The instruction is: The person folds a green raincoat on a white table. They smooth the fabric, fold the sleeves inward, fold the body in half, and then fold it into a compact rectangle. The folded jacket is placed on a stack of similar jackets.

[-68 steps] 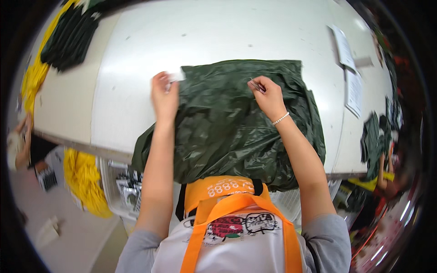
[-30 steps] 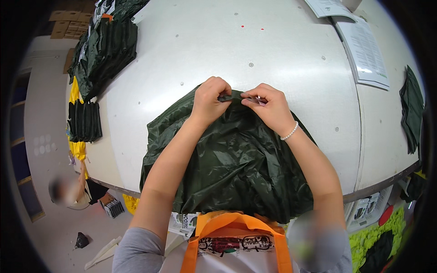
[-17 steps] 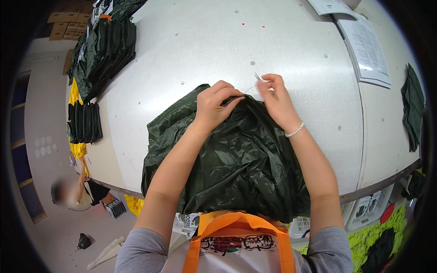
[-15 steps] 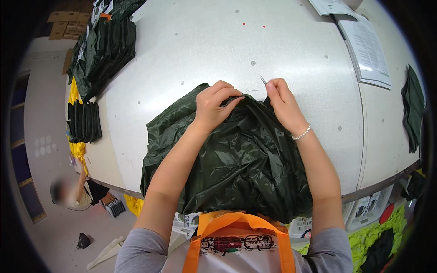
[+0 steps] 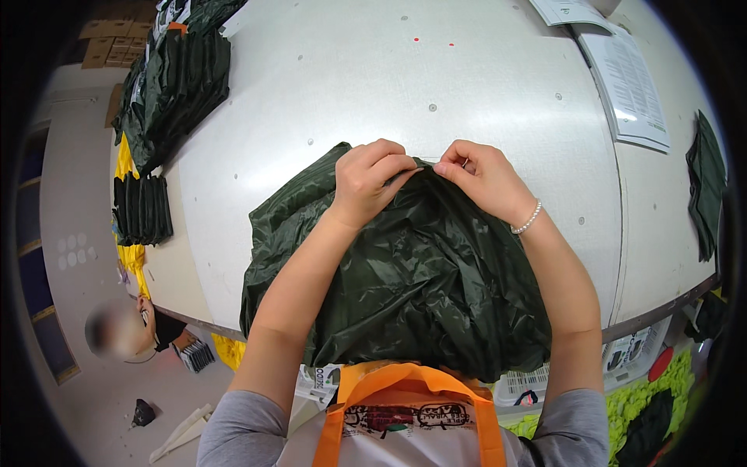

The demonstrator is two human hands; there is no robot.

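Note:
A large, crumpled piece of shiny dark green fabric [image 5: 436, 272] lies over the table's near edge and drapes toward my apron. My left hand [image 5: 369, 179] is closed in a pinch on the fabric's far edge. Just to its right, my right hand [image 5: 482, 175], with a beaded bracelet at the wrist, is closed with thumb and forefinger pressed together at the same edge. A faint pale line, perhaps a thread, shows between the fingertips. Whatever sits in the right palm is hidden by the curled fingers.
Folded dark green bundles [image 5: 183, 89] are heaped at the far left, with a smaller stack [image 5: 142, 208] nearer. Printed papers [image 5: 629, 93] and a dark green piece [image 5: 704, 187] lie on the right. Bins [image 5: 638, 354] stand below. Another person [image 5: 148, 331] is at the left.
My right hand has turned inward and come to the fabric's edge beside my left fingertips. The thin pointed metal tool that stuck out of it no longer shows. My left hand stays nearly in place.

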